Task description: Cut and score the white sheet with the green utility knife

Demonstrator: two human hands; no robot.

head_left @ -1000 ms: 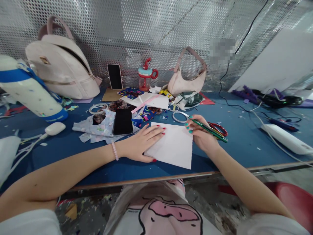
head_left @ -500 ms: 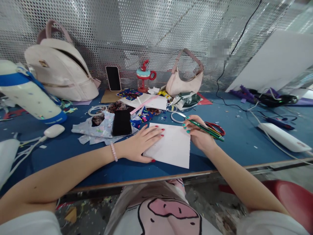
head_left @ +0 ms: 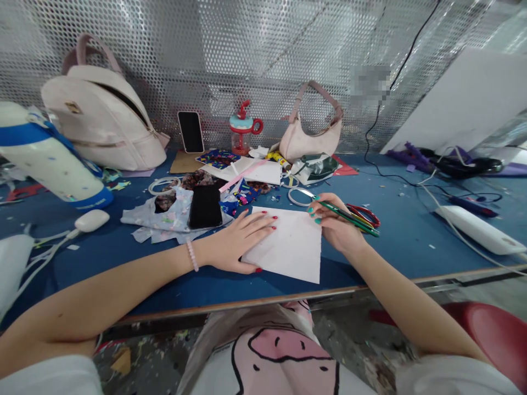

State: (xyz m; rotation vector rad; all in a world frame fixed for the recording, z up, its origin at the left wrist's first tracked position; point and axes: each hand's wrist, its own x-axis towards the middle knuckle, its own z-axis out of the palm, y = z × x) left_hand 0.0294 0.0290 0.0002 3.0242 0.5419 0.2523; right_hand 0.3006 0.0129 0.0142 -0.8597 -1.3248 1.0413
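Note:
A white sheet of paper [head_left: 294, 247] lies on the blue table close to its front edge. My left hand [head_left: 241, 241] rests flat on the paper's left part, fingers stretched out and slightly apart. My right hand [head_left: 337, 222] is at the sheet's upper right corner, fingers closed around a slim green pen [head_left: 368, 229]. The pen slants, its rear end pointing right; its writing tip is hidden by the fingers. Just behind that hand are red-handled scissors [head_left: 364, 214], partly covered. A white ring [head_left: 300, 197] lies beyond my right fingertips.
Patterned cloth scraps [head_left: 164, 211] with a black phone-like slab [head_left: 205, 206] lie left of the paper. Farther back stand a phone [head_left: 191, 131], a red-handled cup [head_left: 242, 130], a handbag [head_left: 308, 142] and a backpack [head_left: 102, 120]. A bottle [head_left: 49, 159] leans at left; a white power strip [head_left: 480, 230] lies right.
Almost nothing differs. Both hands, the paper and the pen stay in place, apart from a very slight shift of the view.

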